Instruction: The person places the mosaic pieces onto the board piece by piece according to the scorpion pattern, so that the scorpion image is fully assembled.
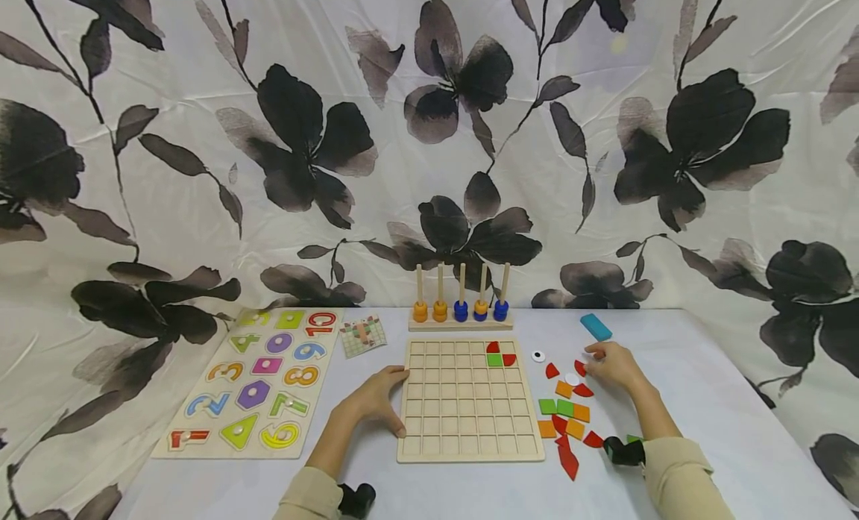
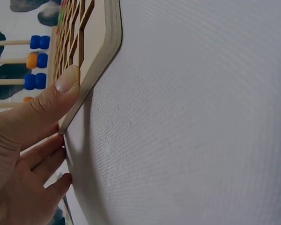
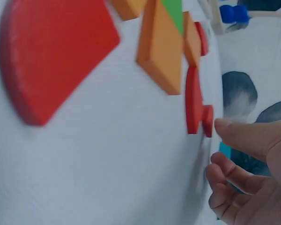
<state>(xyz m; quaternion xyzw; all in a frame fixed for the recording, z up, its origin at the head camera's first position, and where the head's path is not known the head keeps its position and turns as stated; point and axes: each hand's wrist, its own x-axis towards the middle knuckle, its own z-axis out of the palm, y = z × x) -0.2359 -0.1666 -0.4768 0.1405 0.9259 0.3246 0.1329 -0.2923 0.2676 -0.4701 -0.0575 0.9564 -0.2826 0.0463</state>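
Note:
My left hand [image 1: 376,397] rests along the left edge of a wooden grid board [image 1: 463,415], thumb and fingers spread. In the left wrist view the thumb [image 2: 65,86] lies against the board's side. Two red quarter-circle pieces [image 1: 509,360] and a green square [image 1: 494,360] sit in cells near the board's upper right. My right hand [image 1: 614,365] reaches over the table beside a red quarter-circle piece [image 1: 580,368]. In the right wrist view its thumb tip [image 3: 223,125] is close to a red piece [image 3: 207,121], with a gap between thumb and bent fingers.
Several orange squares [image 1: 580,414], green squares [image 1: 546,406] and red pieces [image 1: 568,460] lie right of the board. A turquoise block [image 1: 596,327] is behind them. A bead-peg stand [image 1: 461,324], a picture card [image 1: 363,336] and a number puzzle board [image 1: 268,401] stand or lie around.

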